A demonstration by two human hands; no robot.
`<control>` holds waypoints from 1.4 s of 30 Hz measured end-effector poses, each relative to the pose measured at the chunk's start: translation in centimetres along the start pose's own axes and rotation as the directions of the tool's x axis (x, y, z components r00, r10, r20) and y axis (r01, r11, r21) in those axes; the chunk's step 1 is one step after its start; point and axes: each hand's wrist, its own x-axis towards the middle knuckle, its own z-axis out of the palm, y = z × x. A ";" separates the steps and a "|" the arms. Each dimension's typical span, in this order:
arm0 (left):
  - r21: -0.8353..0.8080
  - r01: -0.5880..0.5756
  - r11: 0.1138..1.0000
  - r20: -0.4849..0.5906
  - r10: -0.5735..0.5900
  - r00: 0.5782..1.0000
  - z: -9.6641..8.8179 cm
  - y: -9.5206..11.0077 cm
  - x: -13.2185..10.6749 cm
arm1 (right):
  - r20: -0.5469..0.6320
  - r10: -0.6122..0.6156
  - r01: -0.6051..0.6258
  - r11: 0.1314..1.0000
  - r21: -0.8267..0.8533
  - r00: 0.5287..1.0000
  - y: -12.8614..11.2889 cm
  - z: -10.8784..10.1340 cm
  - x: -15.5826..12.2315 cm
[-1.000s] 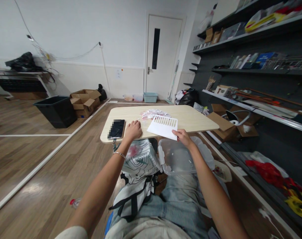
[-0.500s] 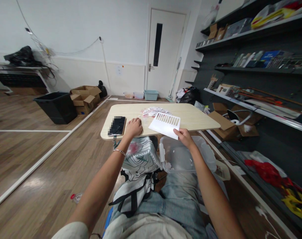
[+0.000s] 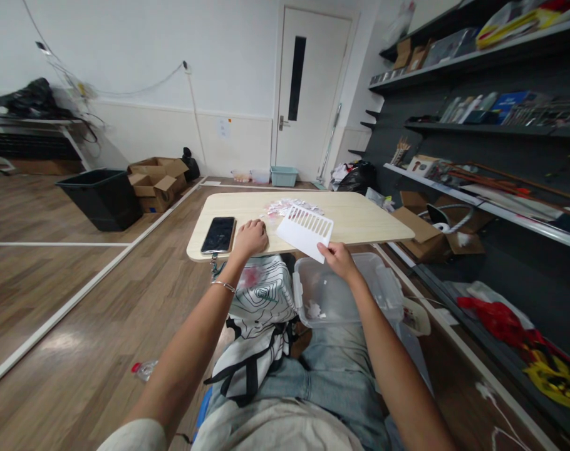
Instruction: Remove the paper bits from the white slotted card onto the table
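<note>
My right hand (image 3: 339,258) pinches the near right corner of a white slotted card (image 3: 300,235). A row of long cut-outs runs along the card's far side, and the card is held over the table's front edge. On the pale wooden table (image 3: 360,219), my left hand (image 3: 251,238) lies palm down with its fingers slightly bent and nothing visible in it. Just left of that hand is a black phone (image 3: 218,235) with a strap hanging off the edge. Behind the card spreads a pile of small white and pinkish pieces (image 3: 285,206), partly covered by it.
A clear plastic bin (image 3: 351,288) with a few white scraps stands below the table's front edge. Left of it is a black-and-white patterned bag (image 3: 261,294). Shelves (image 3: 482,131) line the right side; a black trash bin (image 3: 101,200) and cardboard boxes (image 3: 158,181) stand left.
The card and my right hand have moved slightly left, partly with a small shift of the view. My left hand stays in place on the table.
</note>
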 end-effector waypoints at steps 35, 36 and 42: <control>0.024 0.012 1.000 0.008 -0.012 1.000 -0.3 0.3 -0.1 | 0.008 0.038 -0.038 0.995 0.093 0.999 1.7 -1.3 0.5; 0.027 0.011 1.000 0.007 -0.012 1.000 -0.3 0.3 -0.1 | 0.006 0.037 -0.038 0.995 0.091 0.999 1.7 -1.3 0.5; 0.019 0.007 1.000 -0.001 -0.007 1.000 -0.2 0.2 -0.1 | -0.004 0.015 -0.015 0.999 0.050 1.000 1.7 -1.2 0.4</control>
